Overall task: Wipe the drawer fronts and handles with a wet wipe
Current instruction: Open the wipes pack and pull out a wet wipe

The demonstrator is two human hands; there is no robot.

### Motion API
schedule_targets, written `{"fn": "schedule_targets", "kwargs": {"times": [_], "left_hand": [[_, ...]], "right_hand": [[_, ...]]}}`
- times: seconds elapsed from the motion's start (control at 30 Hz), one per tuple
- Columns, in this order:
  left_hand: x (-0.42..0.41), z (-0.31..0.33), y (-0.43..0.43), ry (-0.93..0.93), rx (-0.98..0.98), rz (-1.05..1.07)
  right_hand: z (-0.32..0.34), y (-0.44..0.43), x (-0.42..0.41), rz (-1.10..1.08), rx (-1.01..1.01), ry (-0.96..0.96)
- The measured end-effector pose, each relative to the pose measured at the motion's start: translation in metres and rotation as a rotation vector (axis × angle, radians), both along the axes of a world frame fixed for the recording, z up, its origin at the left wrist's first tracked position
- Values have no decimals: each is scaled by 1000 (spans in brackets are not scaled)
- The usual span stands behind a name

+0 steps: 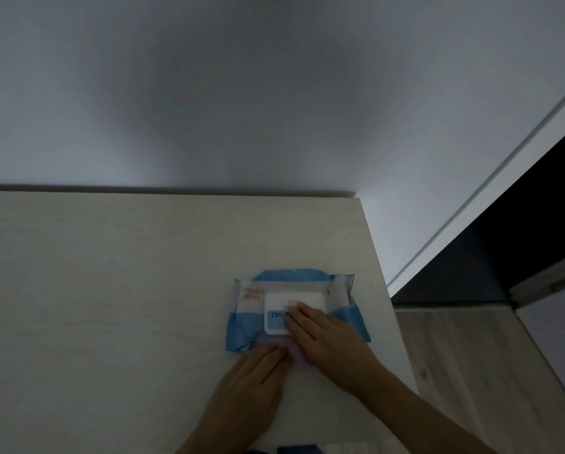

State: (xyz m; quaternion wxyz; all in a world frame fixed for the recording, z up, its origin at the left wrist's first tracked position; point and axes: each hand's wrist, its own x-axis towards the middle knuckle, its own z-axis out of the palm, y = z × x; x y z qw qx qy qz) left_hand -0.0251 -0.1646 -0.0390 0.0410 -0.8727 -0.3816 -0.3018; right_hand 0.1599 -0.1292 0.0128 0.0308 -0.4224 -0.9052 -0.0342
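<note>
From my screen, the right fingers lie straight and together, pressed flat on the white lid of the wipes pack; the right hand grips nothing. The left fingers are also stretched out, their tips touching the pack's near edge and a pale purple thing that shows there between the two hands. I cannot tell what it is. The left hand rests palm down and holds nothing. The blue and white pack lies flat on a pale wooden top, near its right edge. Behind stands a grey wall; to the right, lower down, is a wood floor.
</note>
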Motion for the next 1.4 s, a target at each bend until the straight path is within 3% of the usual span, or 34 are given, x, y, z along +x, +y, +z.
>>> {"fn": "schedule_targets", "kwargs": {"times": [0.27,0.37,0.5,0.63,0.77,0.87,0.97,1.07,1.27,1.4], "left_hand": [[5,2,1,-39,-81,31],[3,1,1,-11,-86,32],[8,9,2,5,-80,28],[9,31,21,-22,-58,51],[-8,34,56,230,-92,135],[-17,27,68,336,-203,147],[-17,21,67,348,-281,172],[-15,21,67,347,-307,197],[-13,24,66,362,-369,215],[-13,29,65,336,-410,211]], "right_hand": [[5,5,3,85,41,-85],[18,16,4,44,65,57],[57,53,1,-132,-180,176],[52,86,-2,-263,-242,238],[31,100,-3,-453,-289,321],[20,99,-1,-424,-354,153],[21,80,-2,-513,-150,142],[14,33,-8,-582,49,270],[-12,-34,-35,-656,-228,89],[-4,-37,-48,-658,-350,137]]}}
